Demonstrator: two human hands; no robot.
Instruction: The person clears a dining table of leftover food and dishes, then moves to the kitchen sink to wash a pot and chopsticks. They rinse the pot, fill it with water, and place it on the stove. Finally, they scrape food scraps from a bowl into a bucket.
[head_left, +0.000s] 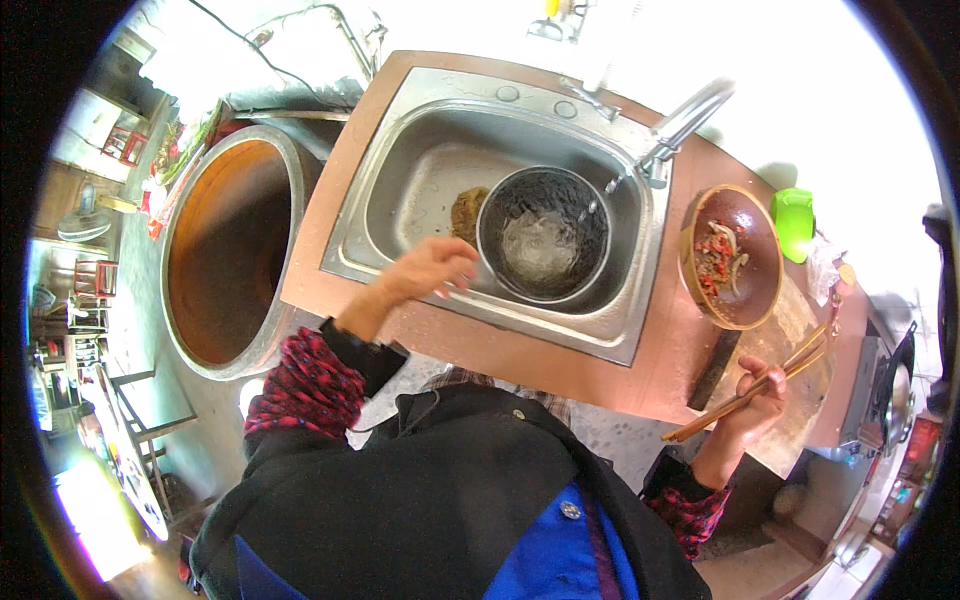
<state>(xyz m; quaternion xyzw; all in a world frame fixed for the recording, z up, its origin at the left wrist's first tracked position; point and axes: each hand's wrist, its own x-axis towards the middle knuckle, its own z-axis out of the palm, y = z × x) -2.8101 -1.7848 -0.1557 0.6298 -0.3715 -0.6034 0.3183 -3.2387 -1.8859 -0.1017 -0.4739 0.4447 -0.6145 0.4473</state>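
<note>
Over the front edge of the steel sink (435, 150), my left hand (431, 270) hovers with bent fingers and nothing in it. Just beyond it stands a round metal pot (555, 240) of water, with water running in from the faucet (686, 124). A brown scrubbing pad (466, 214), or something like it, lies against the pot's left side. My right hand (761, 397) is closed around several wooden chopsticks (705, 424) above a cutting board (787, 375). Beyond that hand, a brown bowl (757, 262) holds food scraps with red pieces.
A large earthenware vat (300, 247) stands left of the counter (487, 330). A dark-bladed cleaver or similar flat tool (712, 367) lies at the board's left edge. Behind the bowl are a green plastic container (792, 221) and a clear plastic bag (821, 266). A wok (896, 390) is at far right.
</note>
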